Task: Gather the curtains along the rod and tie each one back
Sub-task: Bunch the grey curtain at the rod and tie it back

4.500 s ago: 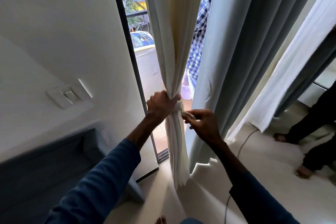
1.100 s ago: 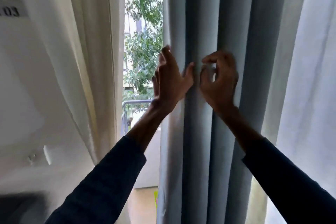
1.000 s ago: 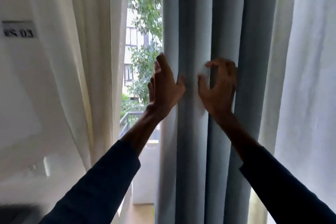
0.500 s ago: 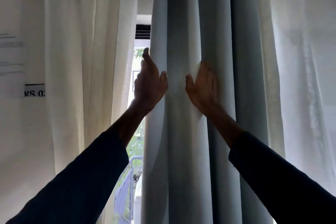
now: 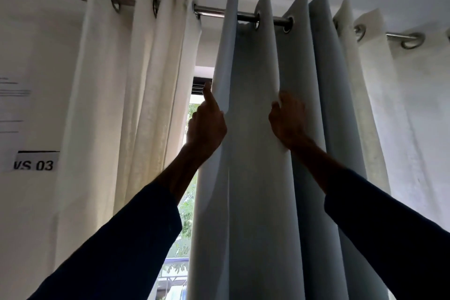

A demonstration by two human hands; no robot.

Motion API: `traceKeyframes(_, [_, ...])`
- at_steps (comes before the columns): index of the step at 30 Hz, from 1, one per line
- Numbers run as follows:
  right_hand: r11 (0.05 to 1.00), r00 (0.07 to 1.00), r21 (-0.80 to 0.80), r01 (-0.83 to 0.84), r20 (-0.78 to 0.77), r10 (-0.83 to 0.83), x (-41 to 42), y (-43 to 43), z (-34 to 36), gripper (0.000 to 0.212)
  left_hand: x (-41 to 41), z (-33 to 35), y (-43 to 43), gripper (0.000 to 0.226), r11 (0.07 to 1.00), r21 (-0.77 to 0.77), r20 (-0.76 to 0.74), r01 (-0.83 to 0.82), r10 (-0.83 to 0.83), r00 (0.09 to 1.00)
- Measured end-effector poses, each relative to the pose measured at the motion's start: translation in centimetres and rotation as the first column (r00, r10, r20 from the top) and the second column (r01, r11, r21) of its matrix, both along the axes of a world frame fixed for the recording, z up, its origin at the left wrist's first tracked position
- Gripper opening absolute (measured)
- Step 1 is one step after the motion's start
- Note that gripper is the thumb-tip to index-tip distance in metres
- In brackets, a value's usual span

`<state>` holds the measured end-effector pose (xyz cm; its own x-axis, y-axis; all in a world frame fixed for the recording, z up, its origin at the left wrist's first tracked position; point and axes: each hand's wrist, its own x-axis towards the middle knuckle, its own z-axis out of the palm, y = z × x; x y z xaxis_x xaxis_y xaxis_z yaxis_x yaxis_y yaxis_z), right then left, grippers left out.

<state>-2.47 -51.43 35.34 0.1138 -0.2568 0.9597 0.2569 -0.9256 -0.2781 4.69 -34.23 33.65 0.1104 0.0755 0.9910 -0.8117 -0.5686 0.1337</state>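
Both hands are raised on the pleated grey-blue fabric curtain [image 5: 258, 153]: left hand [image 5: 207, 126] grips its left edge, forefinger up; right hand [image 5: 288, 122] pinches a fold. Above them runs the metal rod [image 5: 214, 11]; left hangs a cream curtain [image 5: 136, 105].

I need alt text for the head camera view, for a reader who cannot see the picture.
Two hands reach up to a grey-blue curtain on a metal rod: the left hand at its left edge, the right hand on a fold. A cream curtain hangs to the left; trees show in the gap between.
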Motion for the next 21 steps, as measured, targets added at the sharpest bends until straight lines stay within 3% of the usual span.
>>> traceKeyframes(3, [0.996,1.000,-0.088,-0.016,0.008,0.017,0.9,1.5,-0.1,0.014,0.9,-0.1,0.5,0.082,0.998,0.039,0.016,0.042,-0.043,0.999])
traceKeyframes(7, [0.972,0.995,-0.212,-0.103,-0.010,0.103,1.6,5.6,0.5,0.018,2.2,0.5,1.2,0.080,0.974,0.187,0.133,0.130,-0.157,0.979])
traceKeyframes(10, [0.959,0.992,-0.269,-0.095,0.056,0.114,1.7,8.6,1.3,0.030,2.0,1.1,1.5,0.049,0.947,0.201,-0.003,0.250,-0.255,0.967])
traceKeyframes(12, [0.954,0.989,-0.279,-0.110,0.063,0.132,1.8,9.5,1.7,0.031,1.8,1.6,1.4,0.045,0.937,0.187,-0.041,0.295,-0.293,0.955])
traceKeyframes(15, [0.945,0.988,-0.299,-0.131,0.035,0.148,1.6,9.3,2.2,0.031,2.3,3.1,2.0,0.054,0.971,0.219,0.084,0.098,-0.119,0.989])
traceKeyframes(17, [0.943,0.989,-0.303,-0.136,0.008,0.146,1.2,8.2,2.4,0.036,2.5,4.5,2.3,0.043,0.969,0.244,0.089,-0.021,-0.001,0.996])
traceKeyframes(19, [0.959,0.996,-0.268,-0.092,-0.005,0.094,1.1,6.7,2.8,0.042,1.6,5.8,2.0,0.037,0.965,0.257,0.098,-0.056,0.032,0.995])
traceKeyframes(21, [0.985,0.999,-0.170,-0.035,0.029,0.041,0.9,5.3,3.3,0.026,0.6,7.0,1.5,0.039,0.971,0.236,0.102,-0.041,0.017,0.995])
